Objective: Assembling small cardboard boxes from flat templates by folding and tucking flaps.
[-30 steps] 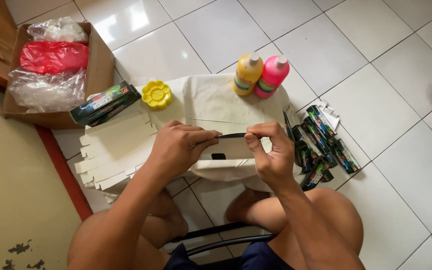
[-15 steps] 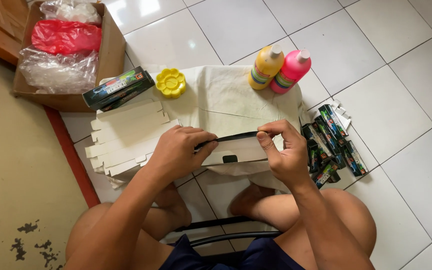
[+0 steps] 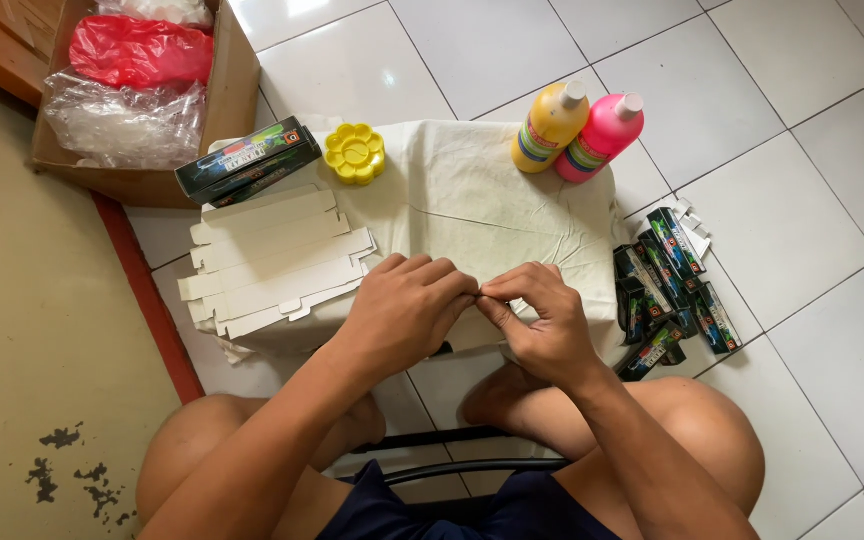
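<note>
My left hand (image 3: pixel 404 310) and my right hand (image 3: pixel 542 325) meet fingertip to fingertip at the near edge of a small table covered with a cream cloth (image 3: pixel 472 190). Both are closed on a folded white carton, which is almost wholly hidden under them. Only a dark bit (image 3: pixel 442 350) shows below my left hand. A stack of flat white carton blanks (image 3: pixel 272 260) lies on the table just left of my left hand. A pile of finished dark printed boxes (image 3: pixel 667 285) lies on the floor right of my right hand.
At the table's far edge are a yellow flower-shaped palette (image 3: pixel 355 153), a dark printed box (image 3: pixel 247 160), and a yellow bottle (image 3: pixel 550 125) beside a pink bottle (image 3: pixel 602 135). A cardboard box (image 3: pixel 222 90) with plastic bags sits far left. White tiles surround the table.
My hands were apart, holding a flat carton by its ends. They have come together at the middle and now cover it. The view has shifted slightly.
</note>
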